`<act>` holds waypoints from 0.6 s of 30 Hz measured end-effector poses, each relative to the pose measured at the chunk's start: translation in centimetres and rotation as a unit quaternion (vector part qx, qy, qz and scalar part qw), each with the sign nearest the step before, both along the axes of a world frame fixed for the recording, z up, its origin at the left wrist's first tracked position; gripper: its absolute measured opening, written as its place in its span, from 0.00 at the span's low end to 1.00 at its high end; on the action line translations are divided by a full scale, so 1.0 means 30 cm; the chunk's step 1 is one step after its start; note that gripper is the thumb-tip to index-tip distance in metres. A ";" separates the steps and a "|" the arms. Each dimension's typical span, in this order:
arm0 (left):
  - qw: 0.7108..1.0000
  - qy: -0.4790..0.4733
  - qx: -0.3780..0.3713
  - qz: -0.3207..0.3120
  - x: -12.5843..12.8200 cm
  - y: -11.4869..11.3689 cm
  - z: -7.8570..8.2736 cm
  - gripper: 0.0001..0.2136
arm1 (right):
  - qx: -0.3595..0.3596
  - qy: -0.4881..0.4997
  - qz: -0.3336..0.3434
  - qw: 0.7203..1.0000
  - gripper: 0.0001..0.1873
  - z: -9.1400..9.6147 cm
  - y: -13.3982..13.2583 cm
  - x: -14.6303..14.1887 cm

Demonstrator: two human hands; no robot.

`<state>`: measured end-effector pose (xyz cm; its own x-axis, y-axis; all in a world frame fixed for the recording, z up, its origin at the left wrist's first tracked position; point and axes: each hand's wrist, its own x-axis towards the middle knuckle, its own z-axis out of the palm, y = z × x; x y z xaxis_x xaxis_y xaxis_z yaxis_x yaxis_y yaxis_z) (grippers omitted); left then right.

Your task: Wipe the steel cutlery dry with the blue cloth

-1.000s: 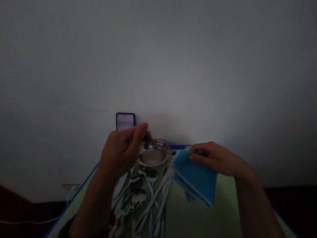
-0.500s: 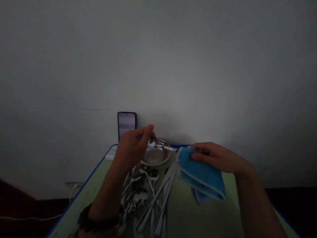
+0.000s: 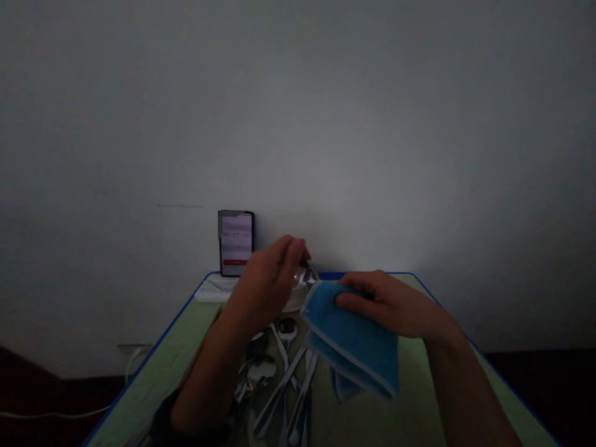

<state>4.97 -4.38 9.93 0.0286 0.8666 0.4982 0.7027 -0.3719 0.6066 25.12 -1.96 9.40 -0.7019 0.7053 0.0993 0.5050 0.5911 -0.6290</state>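
Observation:
My left hand (image 3: 274, 273) is closed in a pinch at the bowl end of a shiny metal spoon (image 3: 307, 277). The rest of that spoon runs toward a folded blue cloth (image 3: 356, 332) and is hidden by it. My right hand (image 3: 384, 304) grips the cloth, thumb on top, and its lower folds hang loose. Behind the spoon and my left fingers is a round metal bowl (image 3: 294, 304), mostly covered. Below my hands lie several spoons (image 3: 261, 370) and other long-handled cutlery (image 3: 279, 397) in a loose pile.
A phone (image 3: 236, 245) with a lit screen stands upright against the wall (image 3: 372, 155), on or behind a white object (image 3: 212, 290) at the back left. The green table (image 3: 181, 338) has a blue edge. A white cable (image 3: 60, 415) hangs on the left.
My left hand has moved right, toward the cloth, and less of the spoon shows between my hands. The cloth and my right hand have shifted left and slightly down.

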 end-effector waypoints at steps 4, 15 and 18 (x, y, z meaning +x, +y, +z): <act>0.998 0.010 -0.051 -0.041 0.040 0.011 -0.026 0.14 | -0.001 0.023 0.006 1.000 0.14 -0.022 0.008 -0.034; 0.968 0.058 -0.204 -0.133 -0.023 0.011 -0.032 0.21 | -0.194 0.610 -0.236 0.731 0.07 -0.076 0.095 -0.093; 0.944 0.064 -0.243 -0.216 0.016 -0.012 -0.034 0.20 | -0.240 0.672 -0.209 0.669 0.03 -0.082 0.088 -0.140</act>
<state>5.44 -4.73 8.89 0.4648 0.8853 0.0145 0.6277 -0.3410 0.6997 20.91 0.68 6.94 0.0613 0.9891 0.1342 -0.6492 0.1416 -0.7473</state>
